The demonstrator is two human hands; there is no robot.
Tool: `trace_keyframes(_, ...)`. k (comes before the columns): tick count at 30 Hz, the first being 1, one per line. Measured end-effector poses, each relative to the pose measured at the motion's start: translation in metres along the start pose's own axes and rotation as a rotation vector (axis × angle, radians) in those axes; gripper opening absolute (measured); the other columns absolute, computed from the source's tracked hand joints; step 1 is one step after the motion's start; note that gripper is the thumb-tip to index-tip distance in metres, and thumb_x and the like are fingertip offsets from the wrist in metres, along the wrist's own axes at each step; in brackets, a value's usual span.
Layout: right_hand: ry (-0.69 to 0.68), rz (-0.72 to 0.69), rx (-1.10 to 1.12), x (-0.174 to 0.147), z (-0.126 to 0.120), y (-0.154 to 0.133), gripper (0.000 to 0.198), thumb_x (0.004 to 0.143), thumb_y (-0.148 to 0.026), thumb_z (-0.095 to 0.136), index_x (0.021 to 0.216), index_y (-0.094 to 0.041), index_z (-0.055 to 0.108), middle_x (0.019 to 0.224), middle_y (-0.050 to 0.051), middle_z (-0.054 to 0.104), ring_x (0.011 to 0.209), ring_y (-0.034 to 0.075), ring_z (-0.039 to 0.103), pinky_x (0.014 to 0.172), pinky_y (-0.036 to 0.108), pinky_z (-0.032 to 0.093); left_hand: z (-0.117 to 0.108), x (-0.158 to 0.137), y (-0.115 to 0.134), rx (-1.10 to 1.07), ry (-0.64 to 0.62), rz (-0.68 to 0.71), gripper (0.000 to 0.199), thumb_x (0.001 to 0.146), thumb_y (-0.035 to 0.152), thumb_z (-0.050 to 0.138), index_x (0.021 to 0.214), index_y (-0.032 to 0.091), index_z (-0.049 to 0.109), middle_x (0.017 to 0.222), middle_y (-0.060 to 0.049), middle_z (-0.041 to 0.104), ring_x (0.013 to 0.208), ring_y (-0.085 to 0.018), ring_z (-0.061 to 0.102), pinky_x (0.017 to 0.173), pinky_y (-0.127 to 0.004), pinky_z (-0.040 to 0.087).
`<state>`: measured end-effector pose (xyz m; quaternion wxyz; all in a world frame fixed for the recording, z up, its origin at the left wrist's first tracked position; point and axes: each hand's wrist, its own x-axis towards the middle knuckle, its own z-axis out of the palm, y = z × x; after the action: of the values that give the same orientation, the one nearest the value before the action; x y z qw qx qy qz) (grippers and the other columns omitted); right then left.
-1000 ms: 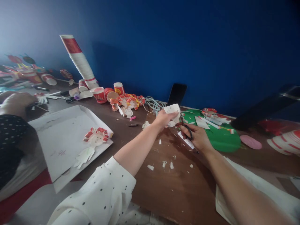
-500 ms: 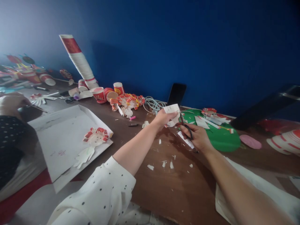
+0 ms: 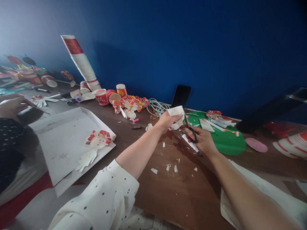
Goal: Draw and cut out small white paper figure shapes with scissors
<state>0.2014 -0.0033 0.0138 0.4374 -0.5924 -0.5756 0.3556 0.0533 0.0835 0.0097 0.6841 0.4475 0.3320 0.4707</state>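
Between the thumb and fingers of my left hand (image 3: 166,120) is a small piece of white paper (image 3: 176,111), raised above the brown table (image 3: 158,188). My right hand (image 3: 202,139) is closed around the black handles of a pair of scissors (image 3: 192,133). The scissor blades point up and away, meeting the right edge of the paper. Whether they are parted cannot be made out. Beneath my right hand lies a white paper strip (image 3: 190,142). Several white scraps (image 3: 176,168) are scattered nearer to me.
A dark phone (image 3: 181,95) leans on the blue wall behind my hands. Right of them lies a green sheet (image 3: 227,142) with paper pieces. Leftward are paper cups (image 3: 101,96), a tall cup stack (image 3: 83,65) and a white tray (image 3: 69,143). A co-worker's hand (image 3: 11,105) is at far left.
My hands, the paper and the scissors stay almost in the same place; the blades have shifted only slightly. At far left, the co-worker's hand has moved a little.
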Motion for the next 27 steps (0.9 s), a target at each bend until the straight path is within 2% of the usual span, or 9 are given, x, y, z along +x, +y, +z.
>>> trace_keyframes(8,0.01,0.03,0.034,-0.001,0.002,-0.002,0.057,0.071,-0.059,0.068,0.102,-0.012,0.076,0.052,-0.001,0.052,0.049,0.01,0.041,0.047,0.025,0.033,0.0,0.0,0.0,-0.005,0.009,0.004,0.02,0.072,0.022,0.074,0.088,0.012,0.069,0.079,-0.008,0.071,0.066,-0.015,0.064,0.065,-0.029,0.051)
trace_keyframes(19,0.023,-0.015,0.029,0.001,0.003,0.003,0.056,0.072,-0.059,0.069,0.103,-0.013,0.075,0.056,-0.001,0.056,0.051,0.011,0.045,0.05,0.025,0.036,0.006,-0.006,0.003,-0.021,0.054,0.009,0.021,0.073,0.021,0.073,0.09,0.011,0.069,0.085,-0.01,0.072,0.068,-0.016,0.065,0.065,-0.028,0.051)
trace_keyframes(24,0.061,-0.037,0.013,-0.001,0.003,0.001,0.05,0.073,-0.06,0.068,0.089,-0.013,0.075,0.055,0.0,0.056,0.051,0.011,0.045,0.051,0.025,0.037,0.011,-0.009,0.005,-0.086,0.036,-0.016,0.021,0.071,0.018,0.074,0.089,0.012,0.067,0.085,-0.008,0.072,0.064,-0.014,0.064,0.067,-0.03,0.052)
trace_keyframes(27,0.061,-0.064,0.003,0.0,0.002,0.002,0.048,0.076,-0.059,0.066,0.089,-0.013,0.075,0.056,0.0,0.056,0.053,0.011,0.046,0.053,0.025,0.038,0.013,-0.011,0.007,-0.107,0.025,-0.014,0.019,0.072,0.015,0.073,0.089,0.013,0.066,0.085,-0.007,0.072,0.063,-0.012,0.064,0.069,-0.029,0.053)
